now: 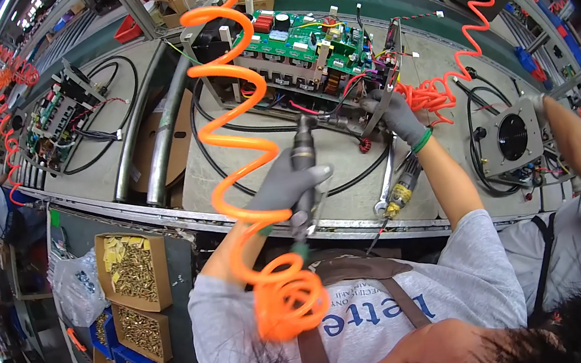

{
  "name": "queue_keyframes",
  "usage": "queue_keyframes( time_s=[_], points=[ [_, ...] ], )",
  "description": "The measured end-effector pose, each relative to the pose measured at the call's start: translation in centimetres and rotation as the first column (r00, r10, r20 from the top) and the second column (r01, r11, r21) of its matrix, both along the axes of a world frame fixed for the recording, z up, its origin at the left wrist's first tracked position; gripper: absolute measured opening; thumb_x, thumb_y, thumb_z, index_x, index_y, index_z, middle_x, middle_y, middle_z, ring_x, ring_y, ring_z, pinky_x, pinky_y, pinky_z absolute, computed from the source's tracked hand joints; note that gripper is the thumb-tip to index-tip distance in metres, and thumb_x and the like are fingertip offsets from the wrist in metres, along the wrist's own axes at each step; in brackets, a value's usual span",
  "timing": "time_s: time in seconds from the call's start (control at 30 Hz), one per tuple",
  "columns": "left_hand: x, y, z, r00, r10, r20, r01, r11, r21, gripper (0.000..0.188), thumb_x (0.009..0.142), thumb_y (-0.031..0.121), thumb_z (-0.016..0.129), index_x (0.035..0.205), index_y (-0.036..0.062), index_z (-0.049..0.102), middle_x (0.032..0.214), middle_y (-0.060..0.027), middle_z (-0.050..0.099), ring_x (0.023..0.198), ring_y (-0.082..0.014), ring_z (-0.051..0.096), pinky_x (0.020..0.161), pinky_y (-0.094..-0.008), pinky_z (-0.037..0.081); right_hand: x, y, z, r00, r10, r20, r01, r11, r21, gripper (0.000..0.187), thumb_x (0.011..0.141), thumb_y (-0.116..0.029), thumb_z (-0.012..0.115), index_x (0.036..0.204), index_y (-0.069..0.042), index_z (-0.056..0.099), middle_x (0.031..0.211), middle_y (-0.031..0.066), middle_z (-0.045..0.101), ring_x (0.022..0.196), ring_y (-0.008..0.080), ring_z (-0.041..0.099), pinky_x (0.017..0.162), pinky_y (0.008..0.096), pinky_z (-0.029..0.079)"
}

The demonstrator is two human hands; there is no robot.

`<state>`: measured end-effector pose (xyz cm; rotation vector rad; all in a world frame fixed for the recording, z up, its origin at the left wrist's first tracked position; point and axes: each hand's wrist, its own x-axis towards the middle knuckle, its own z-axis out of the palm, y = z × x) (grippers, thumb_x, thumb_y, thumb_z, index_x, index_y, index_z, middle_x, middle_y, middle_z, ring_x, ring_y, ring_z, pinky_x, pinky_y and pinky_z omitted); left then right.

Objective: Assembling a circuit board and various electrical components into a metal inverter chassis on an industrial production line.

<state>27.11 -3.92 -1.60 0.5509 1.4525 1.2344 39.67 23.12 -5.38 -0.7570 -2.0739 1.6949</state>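
My left hand (pixel 284 188), in a grey glove, is wrapped round a black air ratchet wrench (pixel 303 152). The wrench's head points up at the lower front edge of an open-frame power unit with a green circuit board (pixel 310 43). At the unit's right end, my gloved right hand (pixel 401 118) has its fingers curled at the edge of a metal end plate (pixel 385 97). Part of those fingers is hidden by the plate. A combination wrench (pixel 386 177) and a yellow-and-black power tool (pixel 403 191) lie below my right hand.
An orange coiled hose (pixel 237 130) hangs across the front. Black cable (pixel 216 169) loops over the bench. Metal rollers (pixel 164 146) and another unit (pixel 58 123) are at left. Boxes of screws (pixel 130 274) stand lower left. A co-worker's arm (pixel 562 122) reaches a fan unit (pixel 513 136) at right.
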Motion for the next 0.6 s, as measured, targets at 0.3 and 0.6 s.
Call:
queue_keyframes(
  time_s=[0.3, 0.6],
  points=[
    [4.5, -18.6, 2.8, 0.843, 0.169, 0.510, -0.105, 0.983, -0.152, 0.077, 0.066, 0.028, 0.076, 0.129, 0.0003, 0.042, 0.084, -0.0073, 0.059, 0.057, -0.0163, 0.061, 0.047, -0.0265, 0.050, 0.4, 0.9, -0.1, 0.999, 0.016, 0.042, -0.015, 0.999, -0.032, 0.015, 0.089, -0.020, 0.066, 0.084, -0.007, 0.061, 0.065, -0.0005, 0.060, 0.050, 0.0050, 0.051, 0.042, 0.0212, 0.036],
    [7.3, -22.9, -6.4, 0.134, 0.742, 0.657, -0.439, 0.638, -0.632, 0.040, 0.079, 0.023, 0.067, 0.112, 0.0026, 0.057, 0.082, -0.0067, 0.061, 0.059, -0.0118, 0.058, 0.051, -0.0213, 0.049, 2.0, -0.5, 0.8, 0.998, -0.027, 0.063, 0.035, 0.991, -0.132, 0.020, 0.095, -0.022, 0.054, 0.105, -0.007, 0.062, 0.071, -0.0037, 0.058, 0.056, 0.0039, 0.051, 0.048, 0.0172, 0.038]
  ],
)
